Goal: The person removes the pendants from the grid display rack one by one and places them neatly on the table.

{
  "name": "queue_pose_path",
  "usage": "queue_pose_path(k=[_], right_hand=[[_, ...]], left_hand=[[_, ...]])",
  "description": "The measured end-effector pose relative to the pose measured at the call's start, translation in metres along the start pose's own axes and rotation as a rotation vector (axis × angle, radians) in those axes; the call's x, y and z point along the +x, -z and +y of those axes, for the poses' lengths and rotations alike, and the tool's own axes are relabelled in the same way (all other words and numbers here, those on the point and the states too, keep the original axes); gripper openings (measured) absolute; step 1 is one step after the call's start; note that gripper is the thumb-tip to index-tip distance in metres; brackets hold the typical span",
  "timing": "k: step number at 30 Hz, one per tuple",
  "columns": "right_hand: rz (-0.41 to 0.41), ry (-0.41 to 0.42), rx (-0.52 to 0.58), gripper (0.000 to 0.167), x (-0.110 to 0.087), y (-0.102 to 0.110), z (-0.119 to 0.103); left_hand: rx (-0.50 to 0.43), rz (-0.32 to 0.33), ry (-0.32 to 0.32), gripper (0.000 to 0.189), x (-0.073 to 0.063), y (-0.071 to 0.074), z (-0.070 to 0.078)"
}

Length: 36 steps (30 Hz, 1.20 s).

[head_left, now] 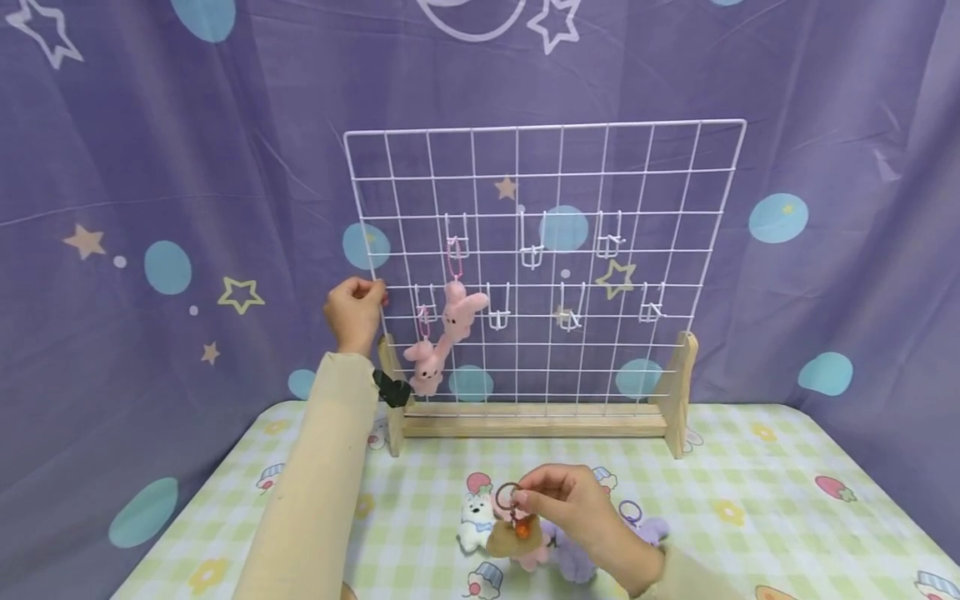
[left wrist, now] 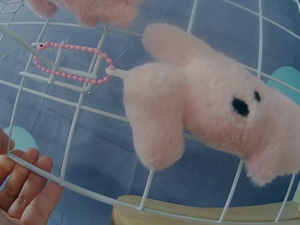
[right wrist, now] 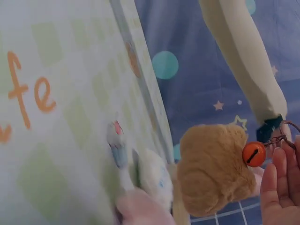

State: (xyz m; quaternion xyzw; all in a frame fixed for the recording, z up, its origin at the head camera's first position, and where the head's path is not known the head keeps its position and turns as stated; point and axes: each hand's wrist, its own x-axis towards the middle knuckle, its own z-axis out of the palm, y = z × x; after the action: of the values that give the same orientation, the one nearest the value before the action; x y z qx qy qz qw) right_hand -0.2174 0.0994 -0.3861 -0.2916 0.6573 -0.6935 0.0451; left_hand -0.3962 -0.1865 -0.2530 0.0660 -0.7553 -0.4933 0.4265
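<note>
My left hand grips the left edge wire of a white grid panel, its fingertips bent around the wire in the left wrist view. Beside it, two pink plush bunny keychains hang by pink bead chains: a lower one and a higher one. Low over the table, my right hand pinches the metal ring of a brown plush keychain. An orange bell hangs from that ring, against the brown plush. The brown plush's front is turned away, and it partly hides a pink plush behind it.
A white plush dog and purple plush keychains lie on the checked tablecloth, partly covered by my right hand. Several white hooks sit on the panel, such as this hook. Wooden feet hold the panel upright before a purple curtain.
</note>
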Motion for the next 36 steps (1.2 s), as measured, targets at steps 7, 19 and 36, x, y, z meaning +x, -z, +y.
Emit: queue_pose_path(k=[7, 19, 36], right_hand=[[-0.065, -0.001, -0.004, 0.022, 0.001, -0.029, 0.018], [-0.140, -0.053, 0.008, 0.025, -0.003, -0.042, 0.032], [-0.091, -0.144, -0.076, 0.020, -0.028, -0.003, 0.034]], left_hand=[[0.008, -0.002, -0.002, 0.021, 0.000, 0.000, 0.000], [0.005, -0.008, 0.005, 0.021, 0.000, -0.001, -0.003], [0.001, -0.001, 0.002, 0.021, 0.000, 0.000, -0.002]])
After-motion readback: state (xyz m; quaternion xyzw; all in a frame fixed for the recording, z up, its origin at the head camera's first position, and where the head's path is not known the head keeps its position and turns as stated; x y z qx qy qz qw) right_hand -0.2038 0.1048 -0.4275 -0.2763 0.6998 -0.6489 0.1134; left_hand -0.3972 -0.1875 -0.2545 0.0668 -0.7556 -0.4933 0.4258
